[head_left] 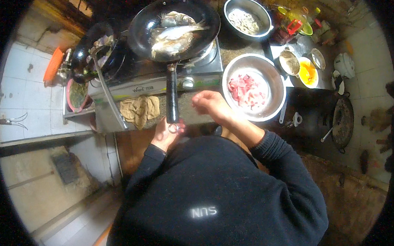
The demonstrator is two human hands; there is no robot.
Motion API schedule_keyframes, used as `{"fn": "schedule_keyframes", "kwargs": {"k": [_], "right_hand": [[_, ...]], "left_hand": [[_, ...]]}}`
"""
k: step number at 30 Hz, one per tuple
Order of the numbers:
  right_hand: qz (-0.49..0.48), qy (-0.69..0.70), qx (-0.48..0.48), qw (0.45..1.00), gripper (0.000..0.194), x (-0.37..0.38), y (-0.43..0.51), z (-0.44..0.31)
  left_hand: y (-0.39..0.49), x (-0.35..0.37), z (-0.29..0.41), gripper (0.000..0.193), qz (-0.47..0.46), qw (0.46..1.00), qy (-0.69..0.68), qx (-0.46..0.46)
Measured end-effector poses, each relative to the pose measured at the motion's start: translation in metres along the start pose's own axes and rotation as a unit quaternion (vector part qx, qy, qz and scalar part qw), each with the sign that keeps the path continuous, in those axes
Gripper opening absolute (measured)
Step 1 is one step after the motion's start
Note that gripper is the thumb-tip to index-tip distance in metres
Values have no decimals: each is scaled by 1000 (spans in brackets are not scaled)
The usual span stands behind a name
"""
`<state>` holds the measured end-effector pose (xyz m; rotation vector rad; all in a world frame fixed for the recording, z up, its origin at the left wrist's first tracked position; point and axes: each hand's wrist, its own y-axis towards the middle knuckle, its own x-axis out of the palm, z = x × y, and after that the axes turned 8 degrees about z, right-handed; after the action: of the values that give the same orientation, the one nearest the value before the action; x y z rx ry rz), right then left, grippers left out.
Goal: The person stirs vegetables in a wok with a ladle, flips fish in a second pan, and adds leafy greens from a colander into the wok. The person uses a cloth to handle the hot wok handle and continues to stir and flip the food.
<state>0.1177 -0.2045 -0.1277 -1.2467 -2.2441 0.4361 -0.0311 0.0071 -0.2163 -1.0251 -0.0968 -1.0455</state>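
Note:
A black wok (141, 39) with several whole fish (179, 34) in it sits on the gas stove (212, 63), its dark handle (172, 93) pointing towards me. My left hand (164, 133) is at the ringed end of that handle, palm and fingers showing on either side. Whether it grips the handle is unclear. My right hand (214, 105) hovers in front of the stove, right of the handle, with its fingers curled. Nothing shows in it, though the fingertips are partly hidden. Just beyond that wrist, a steel basin (274, 90) contains sliced raw meat (247, 92).
Left, a second wok (80, 57) contains food and a long-handled ladle (108, 94). A brown cloth (140, 111) hangs over the counter edge. At the right stand a steel pot (269, 19) of pale pieces, a bowl of beaten egg (307, 73) and small bowls (289, 62).

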Motion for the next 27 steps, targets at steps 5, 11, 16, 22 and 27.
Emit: {"fn": "schedule_keyframes", "kwargs": {"k": [5,11,16,22,27], "right_hand": [[-2,0,20,1000,18,-11,-5,11],[8,-62,-12,998,18,-10,-4,25],[112,-309,-185,926,25,-5,18,43],[214,-610,-416,639,28,17,71,35],[200,-721,-245,616,19,39,105,35]], "left_hand": [[-1,8,-13,27,93,995,31,-32],[-13,7,-17,34,114,989,81,-38],[-9,-11,-8,37,106,988,113,-24],[-29,-41,25,32,86,988,123,-19],[-42,-99,49,27,93,993,70,-13]]}}
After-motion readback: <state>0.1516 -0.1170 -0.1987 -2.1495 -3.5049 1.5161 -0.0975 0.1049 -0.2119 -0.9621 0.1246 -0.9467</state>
